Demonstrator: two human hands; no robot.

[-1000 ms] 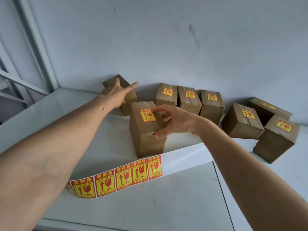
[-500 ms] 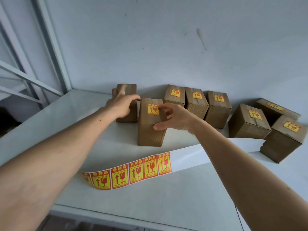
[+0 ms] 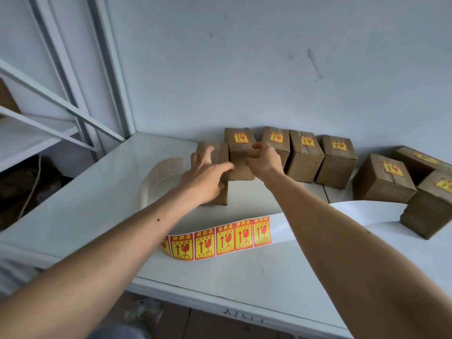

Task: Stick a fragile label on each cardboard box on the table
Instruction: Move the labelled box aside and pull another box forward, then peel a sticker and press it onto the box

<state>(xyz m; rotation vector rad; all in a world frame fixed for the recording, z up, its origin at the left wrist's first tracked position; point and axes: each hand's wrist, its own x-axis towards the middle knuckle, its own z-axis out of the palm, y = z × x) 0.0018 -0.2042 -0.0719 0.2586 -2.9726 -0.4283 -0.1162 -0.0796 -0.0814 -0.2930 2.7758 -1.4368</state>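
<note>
Where wall [image 3: 244,69] meets, white table [image 3: 73,211].

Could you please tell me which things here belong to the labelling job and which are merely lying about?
Job:
- unlabelled box, gripped by the left hand
- labelled box, held by the right hand
- six other labelled boxes, e.g.
- label strip

Lying about:
- spent backing paper
- shelf rack

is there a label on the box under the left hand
No, the box the left hand grips shows bare cardboard on top.
</note>
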